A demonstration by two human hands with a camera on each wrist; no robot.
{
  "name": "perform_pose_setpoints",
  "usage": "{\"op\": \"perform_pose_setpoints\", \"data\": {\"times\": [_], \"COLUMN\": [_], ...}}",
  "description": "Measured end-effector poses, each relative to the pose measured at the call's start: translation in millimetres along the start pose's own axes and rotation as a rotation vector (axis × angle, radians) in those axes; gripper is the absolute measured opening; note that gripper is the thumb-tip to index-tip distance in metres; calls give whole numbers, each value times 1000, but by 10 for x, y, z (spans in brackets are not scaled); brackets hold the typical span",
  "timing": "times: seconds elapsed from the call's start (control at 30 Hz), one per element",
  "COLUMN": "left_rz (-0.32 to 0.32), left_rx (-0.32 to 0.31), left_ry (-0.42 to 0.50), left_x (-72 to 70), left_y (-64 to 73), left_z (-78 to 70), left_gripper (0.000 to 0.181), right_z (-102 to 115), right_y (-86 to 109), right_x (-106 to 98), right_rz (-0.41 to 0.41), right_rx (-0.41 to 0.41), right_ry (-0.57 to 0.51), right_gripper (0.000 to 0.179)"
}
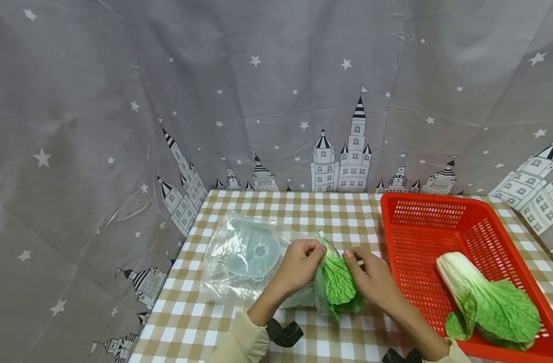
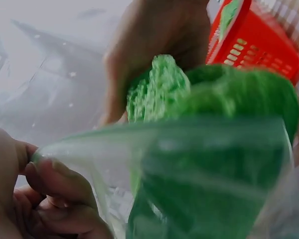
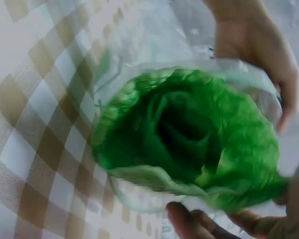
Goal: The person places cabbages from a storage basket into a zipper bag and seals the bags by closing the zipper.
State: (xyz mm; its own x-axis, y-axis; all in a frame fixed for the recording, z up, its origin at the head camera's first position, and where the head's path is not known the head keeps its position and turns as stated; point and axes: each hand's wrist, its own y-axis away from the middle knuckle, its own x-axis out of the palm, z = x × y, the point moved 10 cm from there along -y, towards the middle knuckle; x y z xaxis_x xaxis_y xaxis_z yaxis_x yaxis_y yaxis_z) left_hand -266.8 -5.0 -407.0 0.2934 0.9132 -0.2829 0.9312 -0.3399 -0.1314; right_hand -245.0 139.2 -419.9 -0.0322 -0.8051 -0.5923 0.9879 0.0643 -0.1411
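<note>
A leafy green napa cabbage (image 1: 339, 282) lies partly inside a clear plastic bag (image 1: 322, 292), its ruffled leaves sticking out of the mouth toward the right. My left hand (image 1: 302, 262) pinches the bag's rim between thumb and fingers, as the left wrist view also shows. On the other side, my right hand (image 1: 374, 280) grips the edge of the leaves, thumb and fingers close by the bag's mouth. In the right wrist view the leaf tips (image 3: 189, 134) face the camera, curled round a dark hollow. The cabbage's base is hidden by the bag and hands.
Left of the hands lies another clear plastic bag (image 1: 217, 259) with a pale green, rounded item (image 1: 260, 252) in it. A red plastic basket (image 1: 417, 282) stands at the right, holding another napa cabbage (image 1: 485, 297). Everything is on a checked tablecloth (image 1: 176, 322) before a grey curtain.
</note>
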Motion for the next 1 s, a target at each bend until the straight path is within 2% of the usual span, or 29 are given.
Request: {"op": "perform_pose_setpoints", "data": {"times": [0.1, 0.17, 0.23, 0.33, 0.4, 0.47, 0.57, 0.67, 0.73, 0.83, 0.93, 1.0], "left_rz": [-21, -25, -26, -32, -37, -42, -36, -31, -39, -44, -22, -10], "left_rx": [9, 21, 39, 67, 86, 101, 117, 123, 122, 121, 115, 112], "left_ry": [48, 90, 123, 154, 168, 184, 209, 223, 241, 281, 303, 294], "left_x": [-100, -142, -168, -198, -213, -227, -243, -270, -303, -343, -342, -342], "left_y": [-5, -11, -19, -18, -13, -9, -7, -3, 3, 25, 49, 56], "left_z": [-28, -66, -123, -223, -286, -328, -361, -363, -349, -342, -344, -345], "left_gripper": [41, 41, 41, 41, 41, 40, 39, 39, 38, 38, 37, 37], "right_z": [-159, -225, -249, -247, -263, -279, -283, -251, -218, -171, -161, -169], "right_y": [-8, -19, -20, -11, -11, -26, -45, -53, -62, -83, -93, -95], "right_x": [-44, -46, -21, 34, 80, 114, 172, 230, 238, 263, 300, 306], "right_rz": [24, 45, 82, 122, 135, 128, 145, 193, 203, 224, 234, 226], "right_rx": [110, 137, 124, 82, 89, 96, 95, 64, 40, -8, -16, 10], "right_ry": [-219, -263, -245, -108, -78, -47, -50, -89, -125, -126, -118, -130], "right_gripper": [33, 27, 21, 24, 26, 17, 8, 14, 11, 10, 11, 9]}}
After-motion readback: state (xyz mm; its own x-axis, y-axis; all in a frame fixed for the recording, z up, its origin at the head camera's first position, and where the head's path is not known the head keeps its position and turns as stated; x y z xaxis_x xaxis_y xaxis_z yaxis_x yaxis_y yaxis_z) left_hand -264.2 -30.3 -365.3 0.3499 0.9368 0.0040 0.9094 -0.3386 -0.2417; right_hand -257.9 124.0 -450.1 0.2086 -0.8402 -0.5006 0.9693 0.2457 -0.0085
